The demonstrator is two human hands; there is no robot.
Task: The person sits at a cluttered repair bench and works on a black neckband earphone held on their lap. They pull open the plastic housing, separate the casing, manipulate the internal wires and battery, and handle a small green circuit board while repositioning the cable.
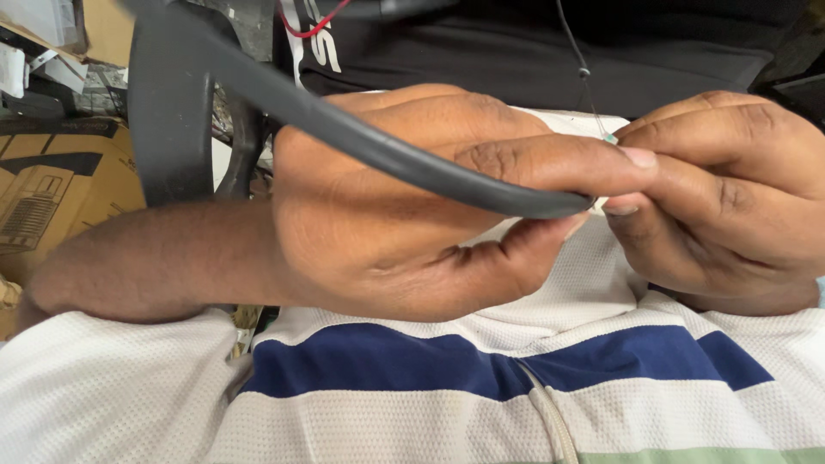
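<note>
Here, thick black cable [361,142], smooth, curved, pinched by left hand [387,223] fingers [559,163].

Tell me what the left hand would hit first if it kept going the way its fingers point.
The left hand, gripping the thick black cable, points rightward across the picture. Its fingertips already meet the right hand at the cable's end, so it would likely press into those fingers first.

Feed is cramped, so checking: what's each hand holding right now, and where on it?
The left hand pinches the thick black cable near its cut end, between thumb and forefinger. The right hand pinches something tiny at that end; what it is cannot be told.
</note>
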